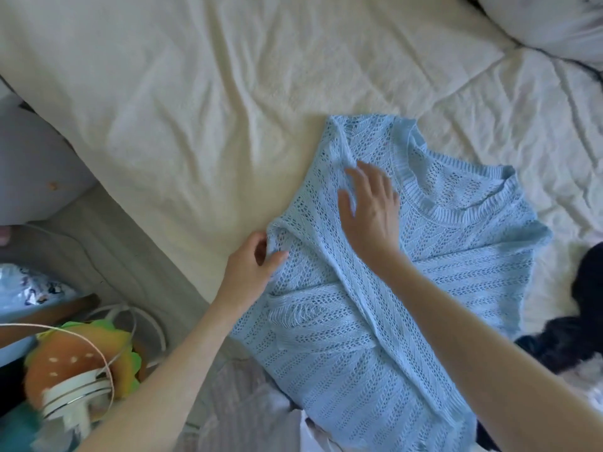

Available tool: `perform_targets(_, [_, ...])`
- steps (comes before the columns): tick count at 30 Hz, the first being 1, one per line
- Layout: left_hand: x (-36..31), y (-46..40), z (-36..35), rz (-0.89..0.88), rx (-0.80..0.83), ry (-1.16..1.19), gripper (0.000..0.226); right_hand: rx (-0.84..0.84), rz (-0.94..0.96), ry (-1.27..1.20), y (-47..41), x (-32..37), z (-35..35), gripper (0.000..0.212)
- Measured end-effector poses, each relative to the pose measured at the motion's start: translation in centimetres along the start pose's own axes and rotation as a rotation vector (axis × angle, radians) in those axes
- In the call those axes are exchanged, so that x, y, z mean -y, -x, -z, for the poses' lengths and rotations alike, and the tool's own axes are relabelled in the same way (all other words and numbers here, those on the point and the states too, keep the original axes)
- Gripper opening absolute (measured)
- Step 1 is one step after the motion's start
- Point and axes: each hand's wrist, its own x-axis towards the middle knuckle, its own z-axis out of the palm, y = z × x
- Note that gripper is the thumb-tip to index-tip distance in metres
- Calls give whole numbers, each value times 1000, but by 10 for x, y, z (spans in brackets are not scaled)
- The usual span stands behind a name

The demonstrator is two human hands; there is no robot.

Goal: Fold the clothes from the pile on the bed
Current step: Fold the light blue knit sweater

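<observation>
A light blue open-knit sweater (440,275) lies flat on the cream bed cover (195,109), neckline toward the far right. Its left sleeve is folded inward across the body. My left hand (251,269) pinches the folded left edge of the sweater between thumb and fingers. My right hand (368,203) lies with spread, straight fingers on the folded sleeve near the shoulder. Dark clothes (574,321) lie at the right edge of the bed, partly out of view.
A white pillow (554,21) sits at the far right corner. Beside the bed at the lower left are a burger-shaped plush toy (75,357), a white fan or lamp with cables (78,393) and a blue patterned bag (29,288). Pale fabric (241,402) lies at the bottom.
</observation>
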Motion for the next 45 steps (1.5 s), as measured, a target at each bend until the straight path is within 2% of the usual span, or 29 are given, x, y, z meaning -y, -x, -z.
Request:
perform_targets(3, [12, 2, 3, 23, -59, 4, 14, 134, 145, 67, 46, -2, -13, 42])
perform_targets(5, [16, -2, 10, 24, -108, 20, 8, 291, 156, 114, 56, -3, -24, 48])
perform_targets(7, [20, -5, 14, 48, -81, 71, 8, 404, 141, 205, 52, -7, -34, 54])
perform_targets(9, [25, -2, 12, 95, -15, 131, 12, 427, 144, 259, 48, -10, -40, 56])
perform_targets(12, [38, 13, 7, 183, 119, 120, 20, 382, 129, 203, 59, -10, -37, 56])
perform_targets(14, [52, 27, 4, 219, 184, 69, 27, 348, 94, 142, 81, -13, -32, 55])
perform_targets(17, [69, 53, -4, 283, 236, 2, 22, 393, 15, 87, 138, -29, -25, 55])
perform_targets(20, [84, 74, -10, 345, 236, -49, 23, 434, -106, 60, 204, -56, -19, 58])
perform_targets(23, [99, 97, -13, 401, 207, -147, 24, 387, -219, 51, 267, -80, -13, 57])
perform_targets(26, [118, 124, -14, 452, 182, -233, 25, 247, -327, 9, 326, -95, -5, 49])
perform_targets(29, [135, 157, -15, 465, 109, -218, 19, 50, -443, -2, 375, -116, 0, 34])
perform_targets(31, [141, 178, -16, 449, 20, -161, 15, -88, -623, -54, 399, -128, 4, 28])
perform_targets(33, [145, 197, -17, 419, -46, -120, 19, -190, -892, -174, 415, -140, 8, 29])
perform_targets(35, [146, 213, -16, 404, -89, -81, 26, -166, -1136, -283, 427, -152, 11, 37])
perform_targets(37, [145, 226, -15, 406, -111, -31, 28, -104, -1271, -424, 435, -161, 10, 41])
perform_targets(41, [144, 246, -13, 462, -111, 120, 24, -72, -1330, -739, 444, -169, 11, 12])
perform_targets(45, [138, 259, -7, 519, -96, 378, 27, 14, -1426, -894, 457, -168, 15, 14])
